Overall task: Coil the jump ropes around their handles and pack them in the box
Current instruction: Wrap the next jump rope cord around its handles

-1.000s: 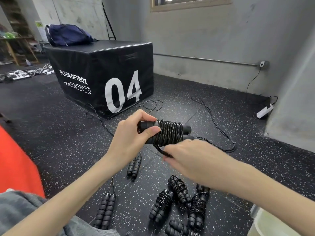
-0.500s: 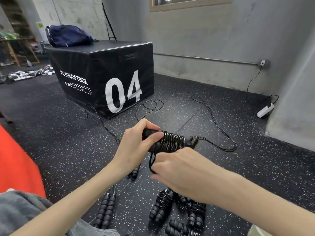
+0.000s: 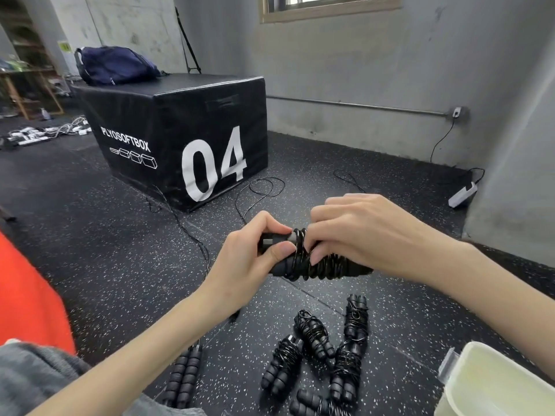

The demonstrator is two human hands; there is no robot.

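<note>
A: Black cord is wound around the paired handles of the jump rope [image 3: 315,264], held at frame centre above the floor. The left hand [image 3: 249,265] grips the handles' left end, thumb pressed on the foam. The right hand [image 3: 360,235] curls over the coil, fingertips pinching the cord.

B: And below it?

A: Coiled jump ropes [image 3: 324,355] lie clustered at lower centre on the rubber floor [image 3: 105,250], black with white flecks. An uncoiled pair of handles [image 3: 184,376] lies to their left. A pale plastic box [image 3: 492,382] sits at lower right.

B: The room?

A: A black plyo box [image 3: 180,139] marked "04" stands upper left of centre, a navy bag [image 3: 115,66] on top. Loose cord [image 3: 258,187] trails before it. Grey concrete walls [image 3: 360,70] carry a horizontal pipe [image 3: 357,106]; a white power strip [image 3: 462,195] lies at right.
</note>
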